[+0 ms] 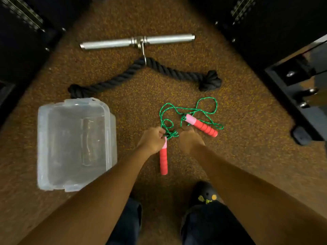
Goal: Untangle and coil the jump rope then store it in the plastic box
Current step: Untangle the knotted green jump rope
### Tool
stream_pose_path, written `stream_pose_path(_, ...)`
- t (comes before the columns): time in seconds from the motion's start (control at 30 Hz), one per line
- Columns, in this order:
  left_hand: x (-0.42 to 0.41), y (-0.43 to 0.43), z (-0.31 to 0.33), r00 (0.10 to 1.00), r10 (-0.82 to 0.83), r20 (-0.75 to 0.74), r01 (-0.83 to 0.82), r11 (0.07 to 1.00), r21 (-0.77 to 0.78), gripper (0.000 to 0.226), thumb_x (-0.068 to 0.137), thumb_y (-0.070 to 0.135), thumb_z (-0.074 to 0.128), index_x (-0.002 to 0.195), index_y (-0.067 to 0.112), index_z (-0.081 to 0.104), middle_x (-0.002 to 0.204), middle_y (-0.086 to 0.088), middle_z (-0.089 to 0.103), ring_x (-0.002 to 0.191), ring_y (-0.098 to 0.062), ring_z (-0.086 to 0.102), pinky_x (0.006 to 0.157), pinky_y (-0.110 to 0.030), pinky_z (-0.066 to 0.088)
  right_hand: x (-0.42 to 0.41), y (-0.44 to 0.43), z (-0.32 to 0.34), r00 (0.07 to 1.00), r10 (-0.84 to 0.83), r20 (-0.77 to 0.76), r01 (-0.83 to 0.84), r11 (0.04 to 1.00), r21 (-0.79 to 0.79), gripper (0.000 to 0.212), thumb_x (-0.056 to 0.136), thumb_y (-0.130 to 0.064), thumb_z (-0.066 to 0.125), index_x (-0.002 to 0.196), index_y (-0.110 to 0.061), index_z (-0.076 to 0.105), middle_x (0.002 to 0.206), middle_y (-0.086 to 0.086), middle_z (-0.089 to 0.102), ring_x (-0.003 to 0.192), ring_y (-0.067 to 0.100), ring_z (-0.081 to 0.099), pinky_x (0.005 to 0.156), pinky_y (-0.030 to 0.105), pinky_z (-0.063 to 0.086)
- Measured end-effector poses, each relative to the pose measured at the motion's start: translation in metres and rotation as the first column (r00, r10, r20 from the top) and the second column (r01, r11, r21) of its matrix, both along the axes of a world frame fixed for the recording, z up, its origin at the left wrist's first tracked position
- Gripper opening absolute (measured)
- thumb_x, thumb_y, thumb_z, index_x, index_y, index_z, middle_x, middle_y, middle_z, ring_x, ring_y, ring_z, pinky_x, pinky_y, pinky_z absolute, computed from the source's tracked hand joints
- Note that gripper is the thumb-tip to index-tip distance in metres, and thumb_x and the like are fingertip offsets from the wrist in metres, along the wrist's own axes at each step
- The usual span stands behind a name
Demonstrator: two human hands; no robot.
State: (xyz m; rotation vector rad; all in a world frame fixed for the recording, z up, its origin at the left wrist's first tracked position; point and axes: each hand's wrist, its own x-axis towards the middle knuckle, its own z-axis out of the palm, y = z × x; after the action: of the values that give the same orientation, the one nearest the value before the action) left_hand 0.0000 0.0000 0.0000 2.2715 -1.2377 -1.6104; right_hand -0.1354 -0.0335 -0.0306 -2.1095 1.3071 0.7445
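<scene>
A green jump rope (178, 110) lies tangled in loops on the speckled brown floor. It has two red handles with pink collars. One handle (163, 160) hangs just below my left hand (152, 141), whose fingers pinch the green knot at its top. The other handle (201, 125) lies flat to the right. My right hand (190, 141) is closed on the rope beside the knot, a little left of that handle. The clear plastic box (41, 147) sits open to the left of my hands.
A thick black rope attachment (159, 68) and a steel bar (109, 44) lie beyond the jump rope. Dark gym machine frames (290, 80) stand at the right and the far left. My knees and a black shoe (203, 191) are below my arms.
</scene>
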Motion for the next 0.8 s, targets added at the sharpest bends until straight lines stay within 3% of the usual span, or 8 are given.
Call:
stream_pose_path(0.17,-0.007,-0.010,-0.053,0.999,-0.034,-0.009,0.033,0.999,-0.014,0.034,0.086,0.001,0.048,0.117,0.009,0.059,0.121,-0.010,0.063,0.111,-0.022,0.058,0.093,-0.029,0.044,0.014,-0.009,-0.050,0.993,0.116,-0.006,-0.116,0.992,-0.040,0.041,0.091,-0.002,0.042,0.132,-0.004,0.040,0.136,0.016,0.043,0.129,0.031,0.038,0.103,0.038,0.037)
stream_pose_path(0.47,0.010,-0.021,-0.083,1.000,-0.020,-0.023,0.018,0.997,-0.075,0.035,0.086,0.002,0.044,0.115,0.010,0.060,0.117,-0.009,0.064,0.106,-0.021,0.059,0.085,-0.023,0.044,0.014,-0.012,-0.095,0.958,0.275,-0.086,-0.286,0.946,-0.154,0.036,0.092,-0.014,0.042,0.127,-0.005,0.044,0.132,0.015,0.048,0.123,0.031,0.045,0.104,0.043,0.031)
stream_pose_path(0.57,0.014,-0.024,-0.074,0.999,-0.038,-0.003,0.037,0.993,-0.115,0.033,0.087,0.003,0.044,0.114,0.010,0.060,0.116,-0.010,0.065,0.105,-0.020,0.059,0.082,-0.022,0.044,0.014,-0.020,-0.078,0.964,0.256,-0.067,-0.262,0.961,-0.088,0.041,0.089,-0.018,0.049,0.127,-0.006,0.041,0.126,0.013,0.057,0.119,0.030,0.053,0.106,0.044,0.029)
stream_pose_path(0.67,0.012,-0.025,-0.054,0.999,-0.049,0.022,0.053,0.980,-0.189,0.033,0.086,0.002,0.044,0.114,0.009,0.061,0.115,-0.011,0.066,0.105,-0.022,0.060,0.088,-0.024,0.043,0.017,-0.028,-0.044,0.969,0.245,-0.015,-0.245,0.967,-0.066,0.037,0.090,-0.014,0.044,0.126,-0.005,0.041,0.123,0.016,0.060,0.117,0.032,0.056,0.109,0.044,0.026)
stream_pose_path(0.8,0.009,-0.022,-0.013,0.993,-0.101,0.061,0.113,0.957,-0.266,0.041,0.083,0.000,0.045,0.121,0.012,0.056,0.121,-0.011,0.062,0.109,-0.025,0.058,0.090,-0.029,0.043,0.024,-0.044,0.020,0.984,0.153,0.092,-0.149,0.988,-0.046,0.032,0.092,-0.014,0.044,0.122,-0.005,0.049,0.122,0.020,0.059,0.113,0.035,0.056,0.095,0.039,0.043)
